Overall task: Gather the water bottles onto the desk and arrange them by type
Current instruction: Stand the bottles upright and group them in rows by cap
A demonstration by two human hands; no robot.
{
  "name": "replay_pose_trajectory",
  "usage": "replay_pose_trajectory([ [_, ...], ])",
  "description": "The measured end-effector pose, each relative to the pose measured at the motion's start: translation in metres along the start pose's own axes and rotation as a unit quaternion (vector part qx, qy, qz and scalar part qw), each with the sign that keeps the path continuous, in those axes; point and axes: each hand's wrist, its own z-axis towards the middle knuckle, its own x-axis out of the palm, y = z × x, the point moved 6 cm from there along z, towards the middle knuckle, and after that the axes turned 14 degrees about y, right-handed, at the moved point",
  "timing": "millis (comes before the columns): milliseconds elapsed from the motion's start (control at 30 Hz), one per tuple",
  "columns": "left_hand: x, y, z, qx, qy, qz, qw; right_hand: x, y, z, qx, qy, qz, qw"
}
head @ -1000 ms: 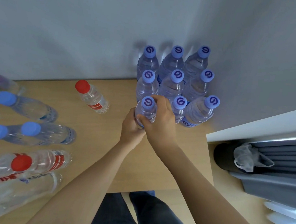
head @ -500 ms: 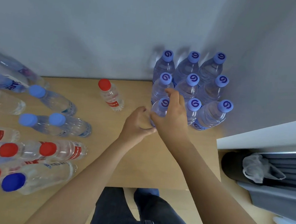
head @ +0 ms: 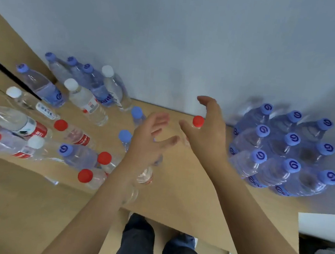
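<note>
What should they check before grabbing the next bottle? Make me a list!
1. Left hand free: ok, open, holding nothing.
2. Right hand free: ok, open.
3. Blue-cap group upright and together by the wall: ok.
4. Red-cap bottle at the right hand standing: ok; whether it is touched, cannot tell.
5. Left-side bottles sorted: not ok, red, white and blue caps mixed.
6. Bare desk space for a new group: ok.
</note>
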Motion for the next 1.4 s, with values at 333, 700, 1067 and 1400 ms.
replay_pose_trajectory([
  [333,-0.162,0.010,-0.028,-0.013,-0.137,-0.023,0.990,0.126,0.072,0.049,-0.043,0.096,0.007,0.994],
  [700,-0.299,0.044,-0.018,-0.035,-0.190,-0.020,0.981,0.235,0.119,0.124,-0.049,0.131,0.021,0.990],
  [1067,-0.341,0.072,0.022,-0.061,-0.167,-0.036,0.983,0.294,0.113,0.205,0.008,0.103,0.011,0.995],
  [1400,-0.351,0.089,0.024,-0.058,-0.172,-0.038,0.983,0.320,0.081,0.247,0.149,0.157,0.040,0.975],
])
